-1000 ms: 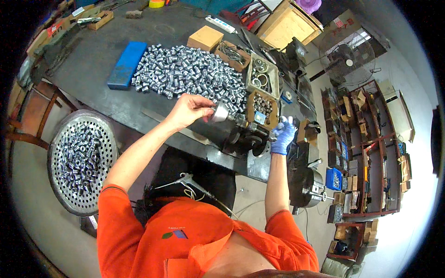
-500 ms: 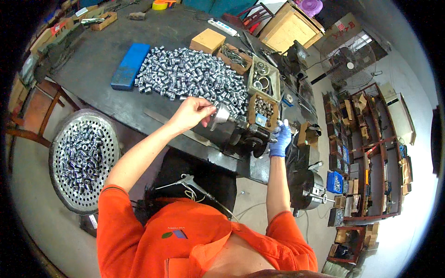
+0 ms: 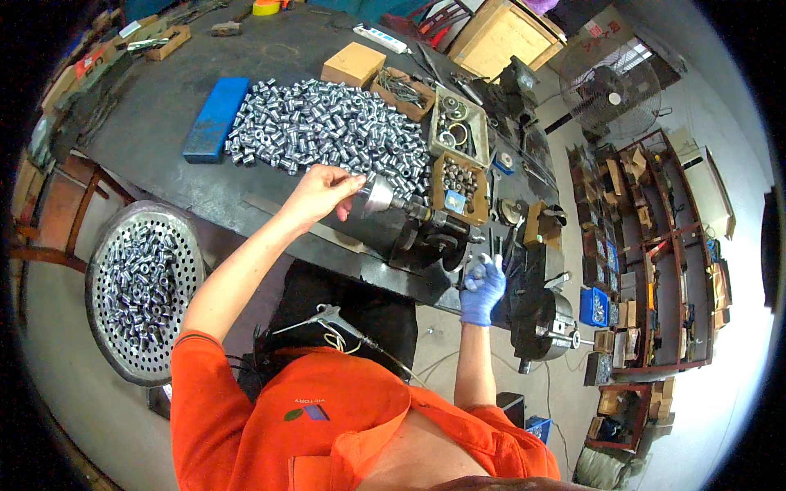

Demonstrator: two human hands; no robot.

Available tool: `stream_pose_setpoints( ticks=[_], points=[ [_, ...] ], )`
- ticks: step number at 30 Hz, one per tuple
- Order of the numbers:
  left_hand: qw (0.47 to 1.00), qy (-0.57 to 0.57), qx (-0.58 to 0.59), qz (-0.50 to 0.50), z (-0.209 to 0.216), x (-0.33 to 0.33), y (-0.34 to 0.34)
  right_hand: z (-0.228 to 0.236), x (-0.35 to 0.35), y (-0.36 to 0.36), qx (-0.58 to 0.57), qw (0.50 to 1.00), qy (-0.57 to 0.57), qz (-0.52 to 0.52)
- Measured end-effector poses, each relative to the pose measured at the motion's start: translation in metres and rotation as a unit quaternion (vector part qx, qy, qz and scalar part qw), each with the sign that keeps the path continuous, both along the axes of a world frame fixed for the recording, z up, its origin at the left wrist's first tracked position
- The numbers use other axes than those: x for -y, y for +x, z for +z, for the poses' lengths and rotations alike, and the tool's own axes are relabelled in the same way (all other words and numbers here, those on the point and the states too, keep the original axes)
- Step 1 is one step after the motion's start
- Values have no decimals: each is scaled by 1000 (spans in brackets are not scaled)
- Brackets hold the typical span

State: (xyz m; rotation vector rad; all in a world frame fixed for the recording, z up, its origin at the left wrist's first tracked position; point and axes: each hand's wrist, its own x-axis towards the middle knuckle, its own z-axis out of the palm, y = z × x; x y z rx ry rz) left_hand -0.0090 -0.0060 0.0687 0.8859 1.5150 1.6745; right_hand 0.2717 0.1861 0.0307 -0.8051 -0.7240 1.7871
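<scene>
My bare left hand (image 3: 321,196) is closed in a pinch at the left end of a bench fixture (image 3: 422,237), against its shiny, cone-shaped metal head (image 3: 378,196). What lies between the fingertips is hidden. My right hand (image 3: 483,290), in a blue-and-white glove, has curled fingers just below the fixture's right end, near its dark handwheel (image 3: 446,252); I cannot make out what it grips. Behind the fixture a large heap of short shiny metal sleeves (image 3: 327,127) covers the bench. More such sleeves fill a round perforated metal basket (image 3: 190,258) at the left.
A blue block (image 3: 216,120) borders the heap on the left. A cardboard box (image 3: 354,64), a tray of rings (image 3: 458,131) and a box of small parts (image 3: 460,184) stand behind. An air gun (image 3: 327,317) lies below the bench edge; a dark machine chuck (image 3: 540,323) stands right.
My right hand has come down toward me from the upper right of the handwheel to below it. My left hand stays at the metal head; the whole view has shifted slightly.
</scene>
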Motion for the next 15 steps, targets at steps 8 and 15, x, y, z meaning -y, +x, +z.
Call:
stream_pose_setpoints(
  ticks=[8, 15],
  points=[
    [1000, 0, 24, 9, 6, 16, -17, 14, -90, -61, 70, 992, 72, 79],
    [964, -114, -124, 206, -11, 177, -51, 62, -12, -6, -56, 978, 192, 63]
  ],
)
